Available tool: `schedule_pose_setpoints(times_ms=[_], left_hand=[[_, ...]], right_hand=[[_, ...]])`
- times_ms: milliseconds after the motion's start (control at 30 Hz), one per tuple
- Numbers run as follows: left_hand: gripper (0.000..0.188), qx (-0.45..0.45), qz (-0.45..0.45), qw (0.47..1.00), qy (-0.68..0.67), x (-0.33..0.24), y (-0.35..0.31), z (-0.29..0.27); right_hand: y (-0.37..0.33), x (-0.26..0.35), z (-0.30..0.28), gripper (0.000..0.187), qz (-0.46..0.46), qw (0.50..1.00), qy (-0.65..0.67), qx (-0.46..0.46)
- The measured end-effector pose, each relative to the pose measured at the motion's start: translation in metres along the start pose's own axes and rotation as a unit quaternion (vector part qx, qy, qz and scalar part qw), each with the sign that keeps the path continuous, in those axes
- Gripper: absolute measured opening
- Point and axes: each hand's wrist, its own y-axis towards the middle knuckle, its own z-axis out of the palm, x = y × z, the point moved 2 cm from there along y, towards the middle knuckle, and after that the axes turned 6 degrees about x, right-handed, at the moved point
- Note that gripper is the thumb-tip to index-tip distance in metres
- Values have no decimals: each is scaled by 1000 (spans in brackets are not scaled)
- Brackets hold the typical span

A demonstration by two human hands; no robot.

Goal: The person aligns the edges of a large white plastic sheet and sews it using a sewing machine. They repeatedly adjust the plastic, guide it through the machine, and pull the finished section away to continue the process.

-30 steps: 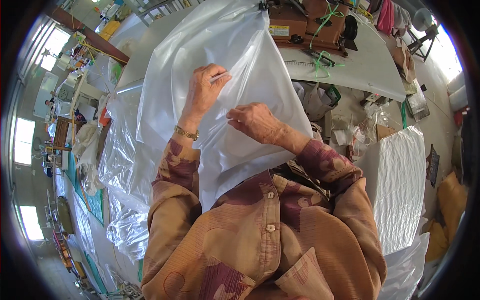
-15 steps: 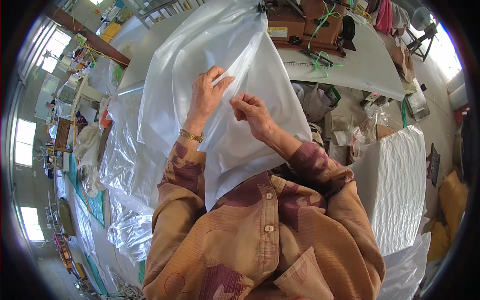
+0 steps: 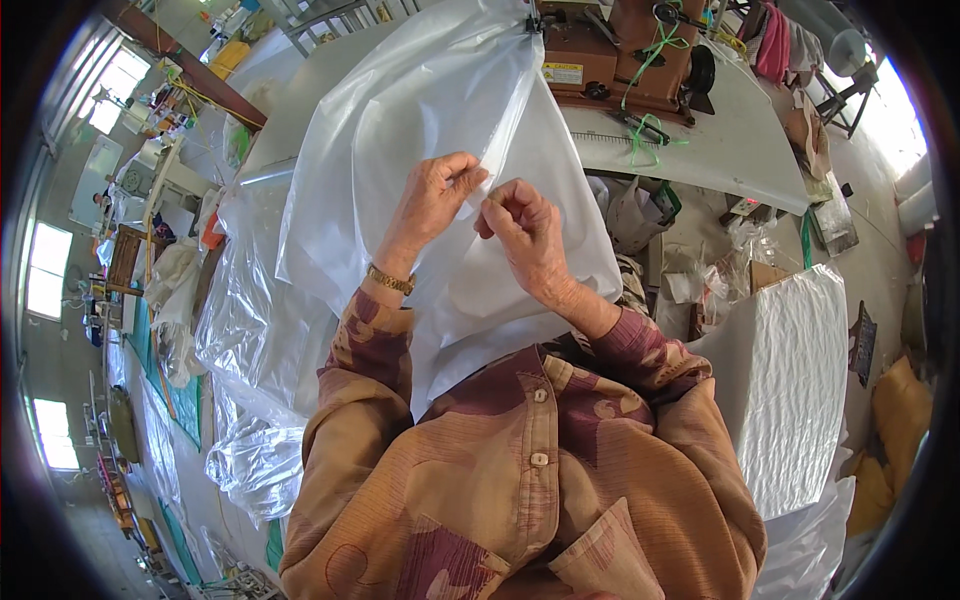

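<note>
In the head view, a white plastic sheet [image 3: 560, 190] hangs from the needle end of a brown sewing machine [image 3: 575, 50], draping toward the wearer. Its gathered, folded edge forms a long line slanting from the needle end down and slightly left to the hands. So the sheet's upper stretch lies beyond the grip, toward the machine.

The left hand [image 3: 432, 203] is the nearer to the sewing machine, with thumb and forefinger pinched on that edge. The right hand [image 3: 527, 238] sits just beside it, a little further from the machine, fingers curled and tips at the edge; I cannot tell whether they have closed on the plastic.

A black tool [image 3: 645, 130] tied with green string [image 3: 645, 155] lies on the table [image 3: 740, 175] just in front of the sewing machine, to the right of the sheet. Clear film [image 3: 255, 320] is bunched well to the machine's lower left, and a silvery stack [image 3: 795, 390] stands to its lower right. The loose folds partly cover the table left of the machine.
</note>
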Motion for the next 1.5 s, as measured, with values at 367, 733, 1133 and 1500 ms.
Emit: schedule_pose_setpoints(times_ms=[367, 733, 1133, 1500], left_hand=[[23, 57, -43, 987, -143, 11, -4, 9], [23, 5, -74, 969, -237, 16, -6, 20], [17, -21, -91, 963, -251, -21, -10, 26], [16, 14, -45, 985, -167, -27, -7, 20]], right_hand=[[4, 6, -1, 8, 31, 977, -210, 23], [-8, 9, -21, 23, -218, 844, -486, 61], [-38, 22, -80, 18, -2, 924, -382, 16], [-10, 30, -20, 19, 12, 955, -250, 157]])
